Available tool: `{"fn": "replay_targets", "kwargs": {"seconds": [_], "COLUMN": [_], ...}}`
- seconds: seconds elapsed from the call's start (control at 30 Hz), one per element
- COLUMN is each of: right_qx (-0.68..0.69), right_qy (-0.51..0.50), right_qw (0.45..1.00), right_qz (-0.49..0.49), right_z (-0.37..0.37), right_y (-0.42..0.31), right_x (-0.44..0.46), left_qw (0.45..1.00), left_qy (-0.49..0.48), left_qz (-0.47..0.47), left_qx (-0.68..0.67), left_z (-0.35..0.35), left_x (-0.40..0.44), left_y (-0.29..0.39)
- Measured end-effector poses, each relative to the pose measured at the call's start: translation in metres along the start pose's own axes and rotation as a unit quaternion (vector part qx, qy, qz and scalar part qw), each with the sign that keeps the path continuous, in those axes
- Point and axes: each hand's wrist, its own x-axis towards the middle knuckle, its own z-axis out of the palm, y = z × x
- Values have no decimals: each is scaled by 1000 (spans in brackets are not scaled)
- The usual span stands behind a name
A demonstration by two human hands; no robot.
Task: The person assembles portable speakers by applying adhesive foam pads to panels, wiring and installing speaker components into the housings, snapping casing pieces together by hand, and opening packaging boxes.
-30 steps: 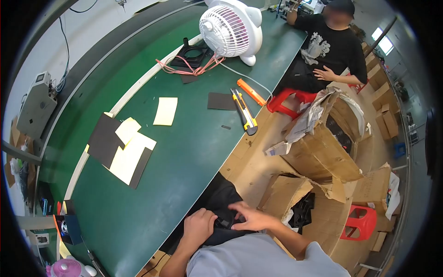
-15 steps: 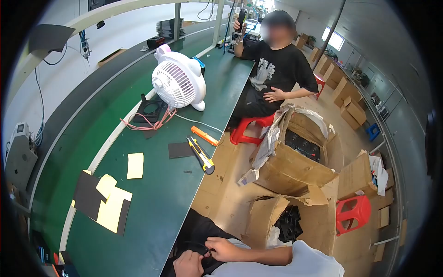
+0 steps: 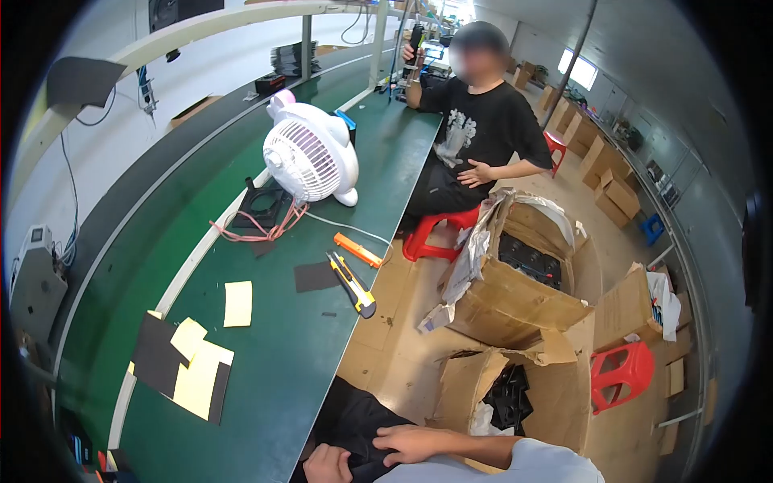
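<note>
"Black cloth [image 3: 350, 402] lies on the lap, right under both hands. What's leftmost?"

"Yellow and black sheets [image 3: 197, 378], on the table beyond the left hand [image 3: 326, 464]; then the white fan [image 3: 310, 157], farther ahead."

"And that left hand?"

"Curled on the cloth. From here I can't tell whether it grips anything."

"The knife [image 3: 352, 286]?"

"Ahead of both hands, touched by neither. The right hand [image 3: 411, 443] rests on the cloth, thumb and finger parted, nothing seen between."

"They were nearly together a moment ago."

"Now they're apart, so probably not working one spot jointly. Right of them, an open carton [image 3: 459, 388]."
</note>
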Motion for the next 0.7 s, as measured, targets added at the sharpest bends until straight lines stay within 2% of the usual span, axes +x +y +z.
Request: {"fn": "replay_targets", "kwargs": {"seconds": [0.03, 0.1, 0.13, 0.2, 0.27, 0.37, 0.4, 0.43, 0.47, 0.53, 0.6, 0.7], "right_qx": [-25, -50, -63, -32, -68, -127, -56, 16, 86, 25, -64, -91], "right_qy": [27, 91, 83, 70, 3, -212, -93, 29, 150, 105, -88, -75], "right_qw": [999, 993, 994, 997, 997, 964, 993, 999, 981, 984, 988, 988], "right_qz": [-5, -54, -39, -21, 36, 98, 37, -27, -93, -139, -106, -100], "right_z": [4, 20, 28, 12, -8, -67, -69, -69, -71, -59, -9, 12], "right_y": [-1, 4, 15, 6, -13, -47, -51, -55, -60, -59, -27, -18], "right_x": [1, 6, 6, 0, -1, 11, 13, 16, 21, 37, 46, 50], "left_qw": [1000, 998, 996, 997, 998, 999, 999, 999, 999, 998, 997, 993], "left_qy": [-12, 26, 41, -6, -22, -27, -25, -25, -24, -27, -41, -34], "left_qz": [-20, 56, 79, 70, 55, 38, 32, 13, 2, -12, -36, -89], "left_qx": [-8, 0, 6, 13, 11, -4, -9, -18, -32, -47, -52, -65], "left_z": [0, 13, 19, 10, 9, 9, 8, 6, 3, -2, -3, 5], "left_x": [-3, 5, 4, 10, 6, 3, 3, 2, 1, 0, -5, -21], "left_y": [1, 0, 1, 9, 1, -10, -13, -13, -12, -14, -20, -27]}}
